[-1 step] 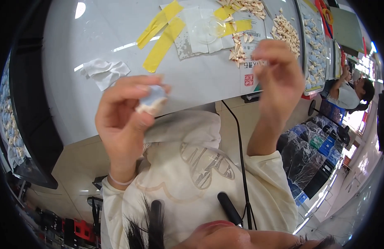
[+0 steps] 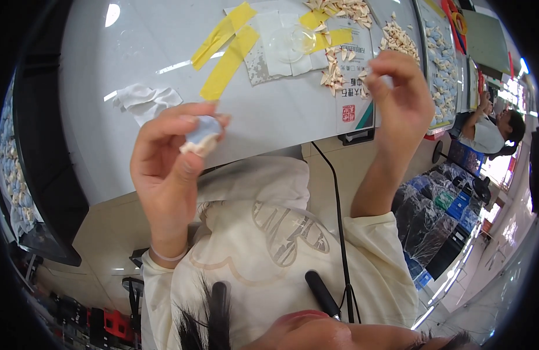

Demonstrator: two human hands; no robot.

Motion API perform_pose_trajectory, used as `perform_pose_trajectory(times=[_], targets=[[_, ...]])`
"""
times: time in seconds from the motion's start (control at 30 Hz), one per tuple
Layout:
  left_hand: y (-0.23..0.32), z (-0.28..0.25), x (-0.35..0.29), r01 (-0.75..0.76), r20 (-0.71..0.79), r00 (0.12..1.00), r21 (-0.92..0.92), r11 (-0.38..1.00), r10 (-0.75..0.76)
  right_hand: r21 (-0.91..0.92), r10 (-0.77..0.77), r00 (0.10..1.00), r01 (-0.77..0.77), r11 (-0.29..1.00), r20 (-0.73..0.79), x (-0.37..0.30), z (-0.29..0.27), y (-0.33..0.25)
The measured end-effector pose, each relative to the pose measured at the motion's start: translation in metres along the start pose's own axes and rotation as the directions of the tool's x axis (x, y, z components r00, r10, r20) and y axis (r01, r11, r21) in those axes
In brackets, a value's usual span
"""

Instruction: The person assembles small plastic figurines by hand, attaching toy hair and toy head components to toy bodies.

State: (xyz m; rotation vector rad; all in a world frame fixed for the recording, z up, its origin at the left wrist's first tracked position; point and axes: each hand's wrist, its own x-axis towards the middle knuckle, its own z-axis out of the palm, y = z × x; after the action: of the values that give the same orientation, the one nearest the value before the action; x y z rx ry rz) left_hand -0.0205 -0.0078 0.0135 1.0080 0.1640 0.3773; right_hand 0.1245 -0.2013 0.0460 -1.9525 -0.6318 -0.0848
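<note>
"Where's the blue-and-cream piece?"
"At 10 o'clock, in the left hand, fingers grasping it."
"And the right hand?"
"2 o'clock, near cream pieces; whether its fingers grasp anything, can't tell."

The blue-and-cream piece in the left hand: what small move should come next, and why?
Perhaps bring the right hand toward the blue-and-cream piece: the left hand holds it, while the right is raised apart, fingertips close together.

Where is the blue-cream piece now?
In the head view, the blue-cream piece is left of centre, in the left hand, right of the white cloth.
</note>
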Motion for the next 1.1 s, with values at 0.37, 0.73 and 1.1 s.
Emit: perform_pose_trajectory(times=[0.37, 0.73, 1.1], targets=[[0.001, -0.002, -0.001, 0.044, -0.067, 0.997, 0.037, 0.998, -0.042, -0.39, -0.018, 0.926, 0.177, 0.903, 0.378, 0.036, -0.014, 0.034], [0.0, -0.003, 0.0, 0.055, -0.025, 0.998, -0.039, 0.998, -0.056, -0.09, 0.064, 0.985, -0.051, 0.995, 0.157, 0.02, -0.016, 0.02], [-0.001, -0.002, 0.0, -0.047, 0.1, 0.994, 0.022, 0.999, 0.044, 0.346, 0.023, 0.935, -0.153, 0.926, 0.353, -0.002, -0.024, 0.02]])
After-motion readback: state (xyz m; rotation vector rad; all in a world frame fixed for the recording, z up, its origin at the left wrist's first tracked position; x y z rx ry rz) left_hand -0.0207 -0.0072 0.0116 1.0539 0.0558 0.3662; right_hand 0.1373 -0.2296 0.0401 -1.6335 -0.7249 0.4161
